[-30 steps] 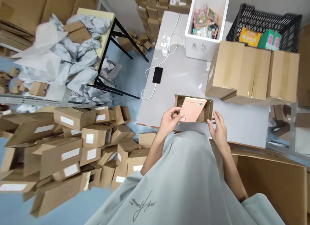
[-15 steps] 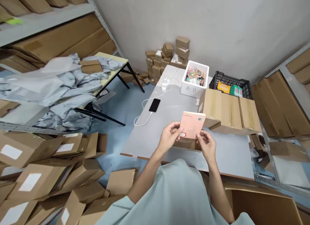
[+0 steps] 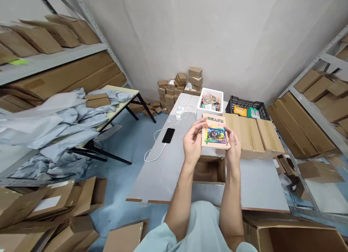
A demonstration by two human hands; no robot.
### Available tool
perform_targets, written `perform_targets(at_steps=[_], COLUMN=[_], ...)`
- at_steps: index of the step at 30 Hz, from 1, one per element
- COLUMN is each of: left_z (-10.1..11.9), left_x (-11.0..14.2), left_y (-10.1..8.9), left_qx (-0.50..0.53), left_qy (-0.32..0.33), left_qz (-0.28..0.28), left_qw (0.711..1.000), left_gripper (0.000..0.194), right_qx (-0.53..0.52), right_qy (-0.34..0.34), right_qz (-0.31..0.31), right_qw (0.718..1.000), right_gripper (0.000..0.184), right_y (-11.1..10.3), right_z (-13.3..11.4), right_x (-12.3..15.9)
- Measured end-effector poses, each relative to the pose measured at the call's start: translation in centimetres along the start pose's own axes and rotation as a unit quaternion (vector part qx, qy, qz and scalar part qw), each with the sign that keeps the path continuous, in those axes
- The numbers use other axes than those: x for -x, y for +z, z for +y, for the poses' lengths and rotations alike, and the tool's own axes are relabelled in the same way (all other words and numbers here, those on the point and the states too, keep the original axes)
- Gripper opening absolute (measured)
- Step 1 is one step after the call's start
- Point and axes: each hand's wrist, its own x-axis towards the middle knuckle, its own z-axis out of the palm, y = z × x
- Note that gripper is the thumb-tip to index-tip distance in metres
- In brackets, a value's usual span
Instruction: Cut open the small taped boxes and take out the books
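A small book point(image 3: 216, 118) with a pinkish-tan cover and a colourful framed picture is held up above the table, its front toward me. My left hand point(image 3: 192, 139) grips its left edge, thumb and fingers closed on it. On the other side, my right hand point(image 3: 233, 145) holds the right edge the same way. Below the book, an open cardboard box point(image 3: 209, 172) rests at the table's front edge; its visible inside is bare cardboard. Just behind the book stands a white foam box point(image 3: 199, 112) with several colourful packets or booklets in it.
On the grey table point(image 3: 160, 176) lie a black phone point(image 3: 168, 135) on a white cable and a charger point(image 3: 179, 112). Closed cartons point(image 3: 247, 136) and a black crate point(image 3: 233, 100) stand at the right. A large open box point(image 3: 299, 223) is at lower right; grey bags cover the left table.
The book has been turned over, from its plain pink back with a barcode to its picture cover. Both hands still hold it, raised slightly. The view has tilted upward.
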Motion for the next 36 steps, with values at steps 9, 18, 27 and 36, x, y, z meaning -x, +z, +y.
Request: perform_targets(at_steps=[9,18,27,36], left_z=[-0.6,-0.7,-0.1,-2.1], left_x=[1.0,0.9,2.0,0.7], left_y=[-1.3,-0.9,0.6,-0.3], left_qx=[0.044,-0.009,-0.003,-0.13], left_qy=[-0.17,-0.118,-0.125,-0.044], left_qz=[-0.052,-0.013,-0.063,-0.014], left_qw=[0.983,0.993,0.99,0.99], left_gripper=[0.049,0.053,0.082,0.061], right_qx=[0.045,0.313,0.22,0.013], right_qy=[-0.033,-0.137,-0.114,-0.03], right_qz=[-0.017,0.052,0.032,0.109], right_qw=[0.998,0.938,0.968,0.994], right_gripper=[0.062,0.049,0.056,0.051], right_y=[-0.7,1.4,4.2,2.2], right_z=[-0.5,-1.8,-2.3,-1.8], right_x=[1.4,2.7,3.6,2.1])
